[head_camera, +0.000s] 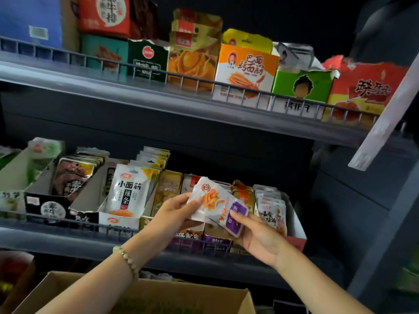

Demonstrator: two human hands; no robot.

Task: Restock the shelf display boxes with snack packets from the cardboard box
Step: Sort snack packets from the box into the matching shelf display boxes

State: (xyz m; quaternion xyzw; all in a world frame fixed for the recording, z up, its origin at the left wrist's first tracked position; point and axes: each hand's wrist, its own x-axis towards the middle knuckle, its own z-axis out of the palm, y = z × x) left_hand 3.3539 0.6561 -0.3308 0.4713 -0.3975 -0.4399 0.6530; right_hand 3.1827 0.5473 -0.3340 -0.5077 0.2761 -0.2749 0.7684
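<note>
Both my hands hold a small bundle of white snack packets (216, 203) with orange and purple print, in front of the lower shelf. My left hand (175, 210) grips the bundle's left edge, thumb on top. My right hand (255, 234) holds its lower right end from beneath, fingers curled round it. The bundle hovers above a purple-fronted display box (216, 242) in the lower shelf row. The open cardboard box (145, 298) sits below my forearms at the bottom of the view; its contents are hard to make out.
The lower shelf (68, 240) carries a row of display boxes, among them white noodle-snack packets (129, 189) and packets with a red label (272, 211). The upper shelf (158, 91) holds taller cartons behind a wire rail. A grey upright (385, 211) bounds the right side.
</note>
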